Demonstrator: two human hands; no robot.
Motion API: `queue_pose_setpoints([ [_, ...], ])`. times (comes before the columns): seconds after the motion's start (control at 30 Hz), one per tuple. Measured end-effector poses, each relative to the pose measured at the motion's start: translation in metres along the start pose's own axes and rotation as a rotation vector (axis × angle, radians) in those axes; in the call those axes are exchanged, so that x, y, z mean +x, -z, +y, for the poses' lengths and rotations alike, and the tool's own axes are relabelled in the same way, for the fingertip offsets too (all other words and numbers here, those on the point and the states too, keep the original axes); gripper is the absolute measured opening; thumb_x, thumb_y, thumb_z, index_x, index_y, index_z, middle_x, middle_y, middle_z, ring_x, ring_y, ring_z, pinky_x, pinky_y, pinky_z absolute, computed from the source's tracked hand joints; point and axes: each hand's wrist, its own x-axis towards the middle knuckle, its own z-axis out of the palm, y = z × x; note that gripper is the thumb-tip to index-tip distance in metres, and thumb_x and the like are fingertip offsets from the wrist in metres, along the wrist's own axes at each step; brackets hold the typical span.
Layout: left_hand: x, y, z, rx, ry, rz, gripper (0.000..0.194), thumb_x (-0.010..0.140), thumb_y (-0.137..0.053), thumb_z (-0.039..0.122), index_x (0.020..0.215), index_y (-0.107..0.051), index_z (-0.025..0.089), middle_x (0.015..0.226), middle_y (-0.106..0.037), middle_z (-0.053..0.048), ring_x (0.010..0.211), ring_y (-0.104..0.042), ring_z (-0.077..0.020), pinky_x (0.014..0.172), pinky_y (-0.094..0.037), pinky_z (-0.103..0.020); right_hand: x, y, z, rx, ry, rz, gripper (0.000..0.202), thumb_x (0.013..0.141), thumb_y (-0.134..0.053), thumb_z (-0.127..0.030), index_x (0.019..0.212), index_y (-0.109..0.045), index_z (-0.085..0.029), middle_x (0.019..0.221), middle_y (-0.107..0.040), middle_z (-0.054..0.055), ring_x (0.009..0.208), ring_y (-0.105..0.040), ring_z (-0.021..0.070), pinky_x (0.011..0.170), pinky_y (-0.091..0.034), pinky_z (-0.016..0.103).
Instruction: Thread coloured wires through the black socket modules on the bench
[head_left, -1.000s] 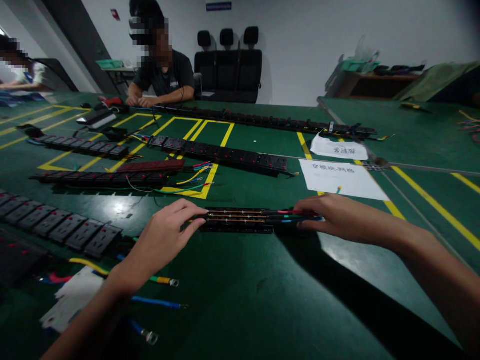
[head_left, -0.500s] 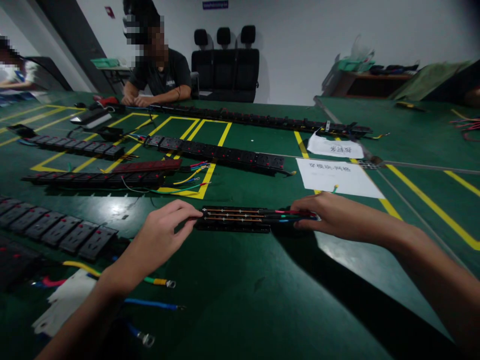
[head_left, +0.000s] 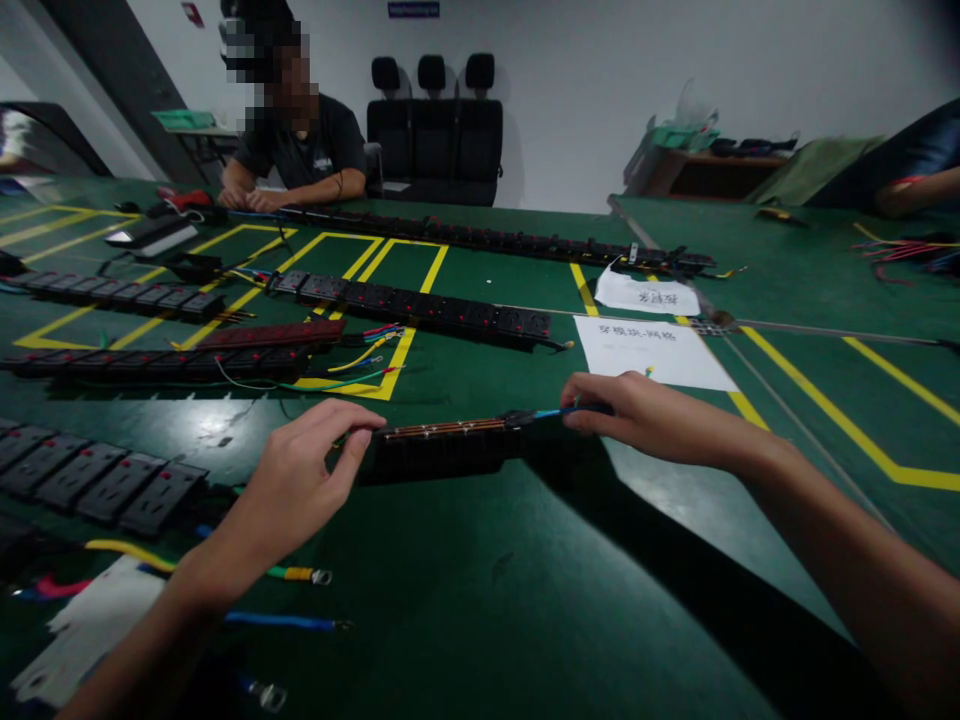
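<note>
A short black socket strip [head_left: 439, 450] is lying on the green desk [head_left: 480, 600] in the near middle, turned so that its copper bars [head_left: 442, 428] are showing along the top edge; its sockets are facing away and cannot be made out. The left hand [head_left: 300, 480] is gripping its left end, fingers [head_left: 352, 445] closing on the strip, with the end itself hiding under them. The right hand [head_left: 637, 415] is pinching the coloured wires [head_left: 555, 411] that are running out of the strip's right end; only a blue one is showing clearly, the rest being covered by the fingers. Far of the strip, a white paper sheet [head_left: 652, 350] is lying with faint print too blurred to read. Longer socket strips [head_left: 412, 305] are stretching across the desk farther off. At the near left, loose lugged wires [head_left: 292, 575] are lying, partly cut off by the forearm. At the far left a seated person [head_left: 300, 150] is resting both arms on the desk.
</note>
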Motion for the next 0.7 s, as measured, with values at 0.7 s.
queue_pose_setpoints([
  [0.7, -0.007, -0.009, -0.015, 0.273, -0.263, -0.16, 0.055, 0.093, -0.064, 0.049, 0.141, -0.054, 0.025, 0.127, -0.065, -0.013, 0.112, -0.062, -0.0365, 0.091, -0.049, -0.054, 0.007, -0.018, -0.014, 0.226, 0.017, -0.344, 0.038, 0.104, -0.039, -0.043, 0.082, -0.058, -0.019, 0.066, -0.061, 0.001, 0.056, -0.053, 0.0113, 0.056, -0.037, 0.027],
])
